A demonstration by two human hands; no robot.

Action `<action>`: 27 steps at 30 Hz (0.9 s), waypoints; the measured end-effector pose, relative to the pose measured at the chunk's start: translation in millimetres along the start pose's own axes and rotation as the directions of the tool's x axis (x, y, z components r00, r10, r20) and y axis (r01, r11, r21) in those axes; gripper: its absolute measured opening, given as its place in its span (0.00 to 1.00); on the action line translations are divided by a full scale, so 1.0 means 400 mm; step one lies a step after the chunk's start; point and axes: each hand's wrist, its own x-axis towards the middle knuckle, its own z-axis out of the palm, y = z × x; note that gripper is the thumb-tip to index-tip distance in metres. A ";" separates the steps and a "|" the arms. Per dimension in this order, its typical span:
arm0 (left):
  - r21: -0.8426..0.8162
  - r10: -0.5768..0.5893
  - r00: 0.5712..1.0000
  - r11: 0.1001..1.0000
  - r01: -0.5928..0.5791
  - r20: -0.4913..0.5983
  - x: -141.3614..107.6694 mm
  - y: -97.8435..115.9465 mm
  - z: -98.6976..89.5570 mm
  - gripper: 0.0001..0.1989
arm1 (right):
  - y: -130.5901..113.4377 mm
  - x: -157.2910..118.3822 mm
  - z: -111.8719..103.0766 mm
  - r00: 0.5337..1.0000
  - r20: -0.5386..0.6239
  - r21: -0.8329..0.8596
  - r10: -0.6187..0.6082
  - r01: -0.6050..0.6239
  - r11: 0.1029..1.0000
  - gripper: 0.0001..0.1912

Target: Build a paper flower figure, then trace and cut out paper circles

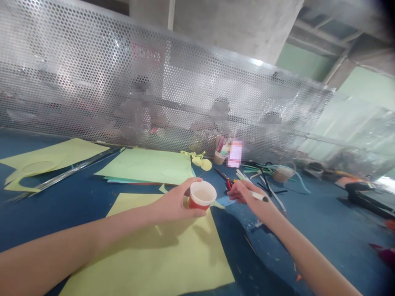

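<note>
My left hand (182, 201) is wrapped round a small red paper cup (203, 194) with a white rim, tilted slightly towards me. Beneath the cup lies a large yellow paper sheet (154, 255) on the blue table (324, 230). My right hand (248, 195) is to the right of the cup, with its fingers curled and a white pen (258, 196) with a dark end lying across it. Close to its fingertips are red-handled pliers (228, 183) and a light blue piece (226, 201) on the table.
Green sheets (148, 164) and cut yellow paper (33, 164) lie at the back left. Near a perforated metal screen (92, 82) stand a pen cup (219, 157) and a phone (235, 153). Pipe cleaners (268, 181) and a tub (282, 174) lie right. People show behind the screen.
</note>
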 end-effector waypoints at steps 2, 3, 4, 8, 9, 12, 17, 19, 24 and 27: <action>-0.042 0.005 1.000 0.999 -0.004 0.014 0.006 -0.016 0.005 0.33 | 0.002 0.004 0.014 0.988 0.063 0.149 0.138 -0.146 0.978 0.13; -0.061 0.003 1.000 0.998 -0.003 0.002 0.010 -0.024 0.008 0.32 | 0.005 0.004 0.022 0.983 0.086 0.169 0.160 -0.172 0.970 0.12; -0.073 0.005 1.000 0.997 -0.006 -0.005 0.013 -0.032 0.011 0.31 | 0.008 0.002 0.030 0.984 0.093 0.178 0.154 -0.168 0.970 0.10; -0.093 0.030 0.997 0.995 -0.036 -0.065 0.027 -0.056 0.022 0.30 | 0.015 -0.017 0.060 0.988 0.089 0.179 0.126 -0.141 0.974 0.09; -0.097 0.027 0.996 0.995 -0.035 -0.081 0.030 -0.062 0.025 0.32 | 0.015 -0.022 0.066 0.988 0.095 0.172 0.126 -0.141 0.975 0.10; -0.097 0.005 0.994 0.995 -0.016 -0.111 0.040 -0.076 0.030 0.38 | 0.010 -0.033 0.078 0.985 0.107 0.138 0.133 -0.147 0.979 0.10; -0.051 0.025 0.993 0.998 -0.031 -0.114 0.050 -0.078 0.035 0.31 | -0.005 -0.042 0.089 0.973 0.145 0.047 0.181 -0.190 0.981 0.08; -0.033 0.043 0.993 0.998 -0.047 -0.112 0.050 -0.072 0.038 0.30 | -0.005 -0.044 0.091 0.970 0.155 0.023 0.189 -0.195 0.980 0.07; -0.010 0.056 0.991 0.998 -0.057 -0.125 0.046 -0.067 0.042 0.34 | 0.008 -0.041 0.087 0.985 0.118 -0.054 0.128 -0.122 0.991 0.06; -0.023 0.060 0.992 0.998 -0.063 -0.107 0.046 -0.067 0.042 0.39 | 0.010 -0.038 0.079 0.996 0.063 -0.126 0.063 -0.055 0.991 0.06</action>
